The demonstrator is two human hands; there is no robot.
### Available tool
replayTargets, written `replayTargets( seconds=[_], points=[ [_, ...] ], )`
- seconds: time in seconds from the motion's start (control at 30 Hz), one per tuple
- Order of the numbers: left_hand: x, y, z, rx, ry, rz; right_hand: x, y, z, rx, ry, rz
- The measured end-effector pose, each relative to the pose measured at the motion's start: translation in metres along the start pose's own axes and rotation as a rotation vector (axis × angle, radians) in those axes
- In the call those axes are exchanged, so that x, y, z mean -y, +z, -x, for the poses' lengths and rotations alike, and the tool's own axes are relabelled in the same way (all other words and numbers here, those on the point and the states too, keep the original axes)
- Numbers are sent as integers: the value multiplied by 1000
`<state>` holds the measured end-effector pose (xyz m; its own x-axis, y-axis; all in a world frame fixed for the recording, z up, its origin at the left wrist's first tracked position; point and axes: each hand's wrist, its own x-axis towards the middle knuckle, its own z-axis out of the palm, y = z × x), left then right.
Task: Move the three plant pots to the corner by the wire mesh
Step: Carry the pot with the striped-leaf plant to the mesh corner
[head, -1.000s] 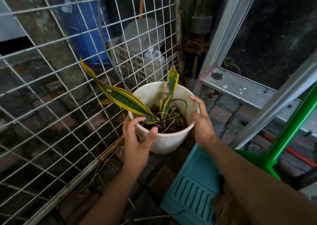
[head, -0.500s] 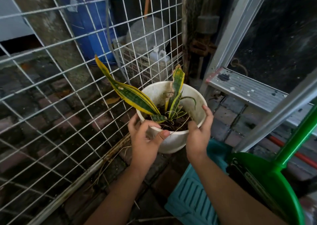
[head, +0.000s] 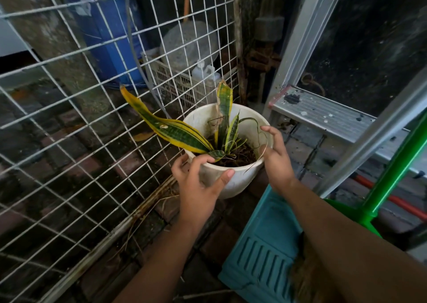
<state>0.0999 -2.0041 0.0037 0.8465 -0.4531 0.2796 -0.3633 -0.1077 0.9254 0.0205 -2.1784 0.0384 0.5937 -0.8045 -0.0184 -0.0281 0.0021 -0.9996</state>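
One white plant pot (head: pixel 240 182) with a yellow-edged snake plant (head: pixel 175 131) stands on the brick floor, right against the wire mesh (head: pixel 111 236) near the corner post. My left hand (head: pixel 198 184) grips the pot's near-left rim, thumb pressed on the front wall. My right hand (head: pixel 276 157) holds the right rim with its fingers curled over the edge. One long leaf pokes left through the mesh. No other pots are in view.
An aluminium ladder step (head: pixel 323 113) sits just right of the pot. A teal plastic piece (head: pixel 261 245) lies under my right forearm, beside a green handle (head: pixel 392 171). Behind the mesh are a blue barrel (head: pixel 111 37) and a white basket (head: pixel 175 83).
A second ago both hands hovered open beside the pot. They have since closed onto its rim, and the pot has stayed by the mesh.
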Motion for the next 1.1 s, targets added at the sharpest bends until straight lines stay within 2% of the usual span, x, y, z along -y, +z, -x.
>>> replayTargets(
  seconds=[0.17, 0.47, 0.9, 1.03, 1.1],
  points=[
    [-1, -5, -1, 43, 0, 4, -6, -5, -10, 50, -23, 55],
    [-8, -10, -5, 22, -54, 32, -14, 16, 28, -83, -137, 113],
    [-7, -3, -4, 47, -110, -14, -12, 5, 9, -44, -50, 113],
    [-13, -27, -15, 174, -74, -89, 2, -3, 3, -6, 19, 325],
    [-29, -49, -27, 200, -167, -59, 25, -16, -2, 130, 141, 527]
  ],
)
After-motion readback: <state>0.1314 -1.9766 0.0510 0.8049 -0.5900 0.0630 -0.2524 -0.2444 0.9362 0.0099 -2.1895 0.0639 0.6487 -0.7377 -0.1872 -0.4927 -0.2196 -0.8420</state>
